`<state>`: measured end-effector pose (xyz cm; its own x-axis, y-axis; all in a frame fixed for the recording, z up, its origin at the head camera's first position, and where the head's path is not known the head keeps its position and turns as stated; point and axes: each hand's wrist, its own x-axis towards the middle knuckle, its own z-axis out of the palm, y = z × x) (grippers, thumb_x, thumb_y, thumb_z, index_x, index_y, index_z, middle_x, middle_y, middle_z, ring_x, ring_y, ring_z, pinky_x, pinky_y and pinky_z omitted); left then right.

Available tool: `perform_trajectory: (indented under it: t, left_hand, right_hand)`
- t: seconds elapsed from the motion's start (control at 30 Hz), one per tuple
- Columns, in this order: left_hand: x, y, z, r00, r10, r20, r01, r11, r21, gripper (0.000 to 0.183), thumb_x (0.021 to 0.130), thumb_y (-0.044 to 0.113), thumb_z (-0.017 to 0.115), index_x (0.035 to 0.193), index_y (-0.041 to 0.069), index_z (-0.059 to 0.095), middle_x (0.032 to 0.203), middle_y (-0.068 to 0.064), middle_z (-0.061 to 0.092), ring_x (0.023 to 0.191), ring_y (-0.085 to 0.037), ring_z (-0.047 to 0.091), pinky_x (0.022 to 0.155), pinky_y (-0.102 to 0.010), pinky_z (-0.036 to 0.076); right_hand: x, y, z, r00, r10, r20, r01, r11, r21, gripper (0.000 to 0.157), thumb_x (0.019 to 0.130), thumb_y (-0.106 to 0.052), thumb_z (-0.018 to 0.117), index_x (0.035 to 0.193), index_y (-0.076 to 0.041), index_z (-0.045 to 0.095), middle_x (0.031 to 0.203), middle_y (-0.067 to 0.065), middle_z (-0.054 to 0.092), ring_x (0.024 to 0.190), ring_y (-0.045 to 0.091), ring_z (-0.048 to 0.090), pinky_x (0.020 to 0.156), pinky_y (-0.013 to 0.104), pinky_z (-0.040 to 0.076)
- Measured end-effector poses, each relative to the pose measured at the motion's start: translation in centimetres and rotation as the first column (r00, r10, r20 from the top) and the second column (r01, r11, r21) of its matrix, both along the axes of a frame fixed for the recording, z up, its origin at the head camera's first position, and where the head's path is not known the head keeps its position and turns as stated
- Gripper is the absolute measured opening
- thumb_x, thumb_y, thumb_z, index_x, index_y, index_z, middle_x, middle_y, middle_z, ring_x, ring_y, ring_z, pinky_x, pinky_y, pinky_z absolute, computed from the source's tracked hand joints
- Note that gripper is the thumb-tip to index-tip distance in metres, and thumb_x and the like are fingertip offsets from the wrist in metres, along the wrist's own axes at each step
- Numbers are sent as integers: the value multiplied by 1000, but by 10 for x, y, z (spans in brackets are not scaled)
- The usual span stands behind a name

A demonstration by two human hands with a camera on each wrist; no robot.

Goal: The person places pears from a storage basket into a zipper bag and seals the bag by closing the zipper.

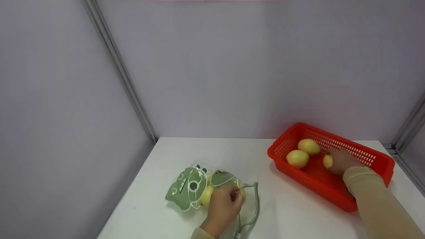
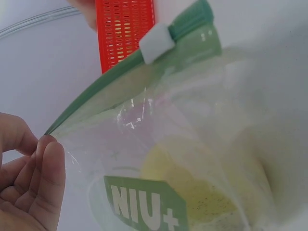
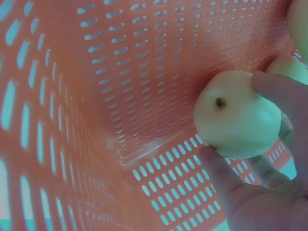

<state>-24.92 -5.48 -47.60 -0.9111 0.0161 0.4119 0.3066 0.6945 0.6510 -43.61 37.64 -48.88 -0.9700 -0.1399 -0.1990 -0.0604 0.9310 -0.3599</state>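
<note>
My left hand (image 1: pixel 221 205) pinches the edge of a clear zip bag (image 2: pixel 211 101) between thumb and fingers. Green print, a green zip strip (image 2: pixel 91 94) and a white slider (image 2: pixel 156 43) mark the bag, which lies on the table. Inside it, a speckled yellow fruit (image 2: pixel 187 183) shows through the plastic. Over in the red basket (image 1: pixel 315 186), my right hand (image 1: pixel 345 161) has its thumb and fingers round a pale yellow round fruit (image 3: pixel 236 115) with a dark pit. Two more yellow fruits (image 1: pixel 297 158) sit to its left, in the basket's far left corner.
The white table (image 1: pixel 146 199) meets a pale back wall (image 1: pixel 212 73) and a left wall (image 1: pixel 66 132). The basket stands at the table's back right, its perforated sides rising round my right hand.
</note>
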Motion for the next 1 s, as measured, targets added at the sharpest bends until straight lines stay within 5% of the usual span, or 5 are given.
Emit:
perform_trajectory:
  t: [0.27,0.6,0.8,1.0]
  left_hand:
    - [0,-1,-4,999,-15,-46,16,1000,12,10,77,6,68,73,15,66,63,12,57,56,4,47,52,-14,42]
    - [-3,5,-5,998,-47,-35,48,999,18,12,78,7,68,72,17,66,64,13,58,57,4,49,52,-14,43]
    - [-5,8,-4,996,-49,-79,48,999,-17,11,79,9,68,71,16,65,64,12,57,56,3,48,51,-13,41]
    - [-7,5,-5,995,-34,-99,32,999,-26,9,80,10,68,73,16,67,65,11,58,57,3,48,52,-13,42]
  right_hand:
    - [13,0,-2,1000,-27,6,27,1000,-2,74,76,-22,77,139,-3,43,119,23,54,97,38,47,87,60,40]
    - [26,8,-3,998,-62,-18,62,998,-7,86,70,-39,82,138,-2,45,123,25,56,96,37,50,86,61,41]
    - [34,3,18,996,-70,-59,68,997,-32,88,69,-40,82,140,-4,43,126,23,54,101,38,48,87,63,41]
    - [34,-22,50,985,19,-170,-25,999,-30,78,74,-34,78,140,-10,45,125,17,57,105,35,50,89,62,42]
